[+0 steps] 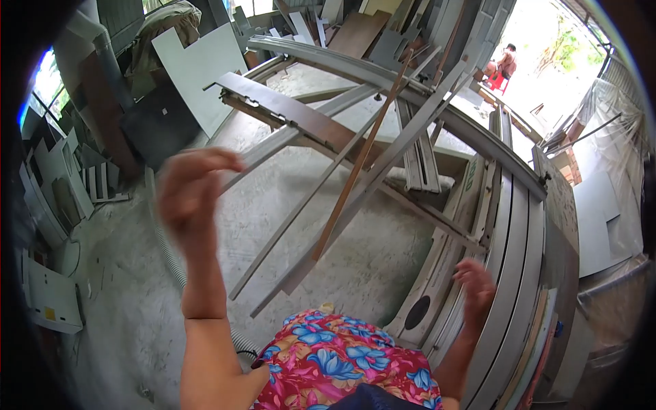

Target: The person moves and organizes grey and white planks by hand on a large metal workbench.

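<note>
Long strips [410, 133] are leaning from 2 o'clock down to the floor [123, 307] at 6 o'clock, with a slat [359, 164] slanting across among them. A stack of boards [519, 260] is lying at 4 o'clock, beneath the right grip [475, 287]. A panel [198, 65] is standing at 11 o'clock, and a hose [164, 242] is lying at 8 o'clock.

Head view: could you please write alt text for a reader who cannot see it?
A person's left hand, blurred and empty, is raised over a concrete floor, while the right hand is by stacked grey panels. Long grey strips and a wooden slat lean crosswise ahead.
</note>
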The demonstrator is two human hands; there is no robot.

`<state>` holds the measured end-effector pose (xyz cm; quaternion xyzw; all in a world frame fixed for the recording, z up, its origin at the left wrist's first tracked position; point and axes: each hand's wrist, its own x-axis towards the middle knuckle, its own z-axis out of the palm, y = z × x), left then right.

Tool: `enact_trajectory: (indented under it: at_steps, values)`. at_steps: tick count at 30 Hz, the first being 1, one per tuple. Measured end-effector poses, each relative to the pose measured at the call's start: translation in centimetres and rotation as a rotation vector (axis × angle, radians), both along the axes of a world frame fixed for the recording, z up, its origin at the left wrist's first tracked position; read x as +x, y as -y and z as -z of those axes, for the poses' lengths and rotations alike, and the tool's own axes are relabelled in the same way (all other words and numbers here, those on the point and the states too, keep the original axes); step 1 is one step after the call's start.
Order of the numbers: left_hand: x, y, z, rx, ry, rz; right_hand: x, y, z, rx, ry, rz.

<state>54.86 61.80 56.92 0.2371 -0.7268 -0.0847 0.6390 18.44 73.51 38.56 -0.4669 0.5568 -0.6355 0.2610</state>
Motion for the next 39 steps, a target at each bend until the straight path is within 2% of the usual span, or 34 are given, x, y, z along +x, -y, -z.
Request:
enact_trajectory:
  at_steps: [2,3,5,6,8,9,10,13,14,15,16,18,21,24,25,26,28,31,34,37,39]
  values:
    - [0.1,-3.6,-2.4,-0.275,-0.077,-0.034,-1.5,-0.4,-4.7,-0.192,-0.119,0.089]
    - [0.2,-5.4,-2.7,-0.319,-0.168,0.011,-2.1,-1.0,-6.1,-0.265,-0.137,0.11]
    - [-1.3,-9.0,-2.2,-0.034,0.016,0.004,-3.2,-1.6,-7.9,-0.425,-0.184,0.135]
    - [-2.0,-10.2,-2.1,0.103,0.106,-0.011,-3.6,-1.7,-7.5,-0.408,-0.167,0.096]
    - [-2.1,-10.4,-0.5,0.59,0.605,0.156,-3.8,-2.0,-5.5,-0.385,-0.12,0.001]
    - [-1.3,-10.6,2.3,0.931,0.761,0.185,-3.5,-2.0,-4.5,-0.283,-0.091,-0.074]
    - [-0.7,-11.1,5.9,1.158,0.91,0.147,-2.8,-1.7,-3.1,-0.219,0.013,-0.136]
    - [7.2,-16.2,25.2,1.431,1.315,0.031,-1.9,-0.9,1.1,-0.128,0.145,-0.285]
    - [8.4,-18.6,28.9,1.48,1.439,0.136,-1.6,-0.8,2.2,-0.097,0.182,-0.312]
    - [9.1,-21.0,32.0,1.426,1.411,0.215,-1.2,-0.7,3.0,-0.063,0.218,-0.327]
    - [9.6,-23.4,34.4,1.56,1.055,0.198,-0.8,-0.4,3.4,-0.059,0.209,-0.341]
    - [8.1,-25.2,33.7,1.491,0.925,0.057,-0.6,-0.1,3.9,-0.039,0.169,-0.365]
    - [6.1,-24.9,30.9,1.771,0.646,-0.002,-0.5,0.7,4.9,0.0,0.17,-0.461]
    - [4.1,-25.3,30.3,1.625,0.494,-0.086,0.6,1.8,5.3,0.021,0.152,-0.543]
    - [3.9,-25.4,32.2,1.681,0.464,-0.157,0.9,2.1,5.6,0.03,0.153,-0.561]
    - [3.4,-25.8,32.8,1.627,0.379,-0.179,1.4,2.3,5.7,0.045,0.175,-0.592]
    - [2.1,-26.3,33.3,1.516,0.222,-0.207,2.4,2.5,5.8,0.083,0.216,-0.637]
    - [1.9,-28.3,34.6,1.392,0.109,-0.151,3.5,2.8,6.9,0.085,0.237,-0.723]
    - [1.0,-30.0,34.4,1.295,0.019,-0.229,4.4,2.6,7.9,0.137,0.236,-0.787]
    - [0.6,-29.2,33.1,1.112,0.667,-0.456,5.2,2.4,9.5,0.263,0.232,-0.836]
    - [0.9,-28.1,32.8,1.287,0.928,-0.469,6.3,2.2,11.0,0.36,0.231,-0.891]
